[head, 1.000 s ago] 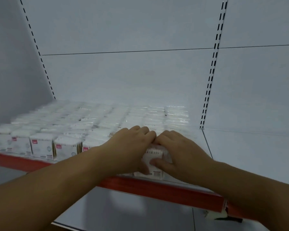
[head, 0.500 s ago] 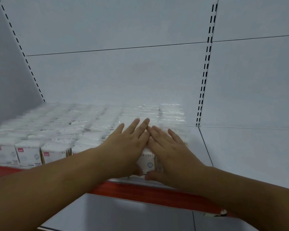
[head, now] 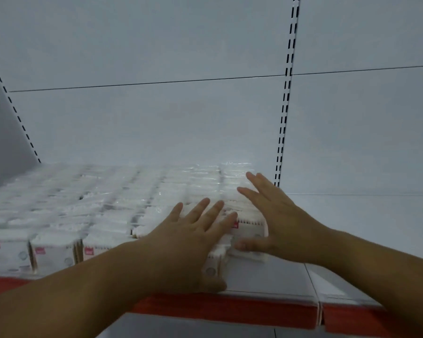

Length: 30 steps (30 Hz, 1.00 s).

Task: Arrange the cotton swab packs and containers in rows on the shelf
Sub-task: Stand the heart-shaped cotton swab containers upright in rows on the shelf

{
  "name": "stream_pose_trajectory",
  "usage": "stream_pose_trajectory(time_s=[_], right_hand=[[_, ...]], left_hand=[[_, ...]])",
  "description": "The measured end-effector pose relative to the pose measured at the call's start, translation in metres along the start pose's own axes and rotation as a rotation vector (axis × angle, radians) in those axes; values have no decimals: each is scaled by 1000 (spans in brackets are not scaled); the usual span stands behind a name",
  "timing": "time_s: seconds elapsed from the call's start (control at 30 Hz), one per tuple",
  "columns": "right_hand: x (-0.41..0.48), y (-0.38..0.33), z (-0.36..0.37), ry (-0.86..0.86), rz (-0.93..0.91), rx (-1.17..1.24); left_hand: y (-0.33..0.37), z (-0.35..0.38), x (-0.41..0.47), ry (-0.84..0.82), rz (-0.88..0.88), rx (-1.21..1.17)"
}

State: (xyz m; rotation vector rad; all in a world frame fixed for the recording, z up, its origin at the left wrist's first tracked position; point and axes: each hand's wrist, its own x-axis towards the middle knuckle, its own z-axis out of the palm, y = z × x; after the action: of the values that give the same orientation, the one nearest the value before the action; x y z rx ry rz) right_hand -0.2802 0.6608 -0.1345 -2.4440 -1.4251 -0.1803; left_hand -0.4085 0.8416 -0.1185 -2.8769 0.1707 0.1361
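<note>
White cotton swab packs point(head: 108, 206) with small red labels fill the shelf point(head: 266, 279) in tight rows from the left wall to near the upright. My left hand point(head: 191, 240) lies flat with straight, spread fingers on the front packs of the second row from the right. My right hand point(head: 276, 215) rests with straight fingers along the right side of the rightmost row, its thumb against the front of the pack point(head: 250, 230) set back from the shelf edge. Neither hand grips anything.
A red price strip point(head: 230, 308) runs along the shelf's front edge. A slotted upright point(head: 286, 98) divides the white back panel; the neighbouring shelf bay point(head: 364, 228) lies to its right. A grey side wall point(head: 0, 142) closes the left end.
My fingers went from curled on the front pack to straight. The hands have drawn apart, the right one sliding back along the rightmost row. The camera moved closer.
</note>
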Motion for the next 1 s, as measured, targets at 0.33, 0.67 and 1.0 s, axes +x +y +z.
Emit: stream_pose_trajectory(time_s=[0.33,0.67,1.0], right_hand=[[21,19,19,-232,48,-38],[-5,81,-86,-135,1,-151],[-243,271,-185,-116,365,-497]], left_hand=[[-12,-1,12,-201,-33,65],[41,-126,104,175,-161,-79],[275,-162,272,13,62,-204]])
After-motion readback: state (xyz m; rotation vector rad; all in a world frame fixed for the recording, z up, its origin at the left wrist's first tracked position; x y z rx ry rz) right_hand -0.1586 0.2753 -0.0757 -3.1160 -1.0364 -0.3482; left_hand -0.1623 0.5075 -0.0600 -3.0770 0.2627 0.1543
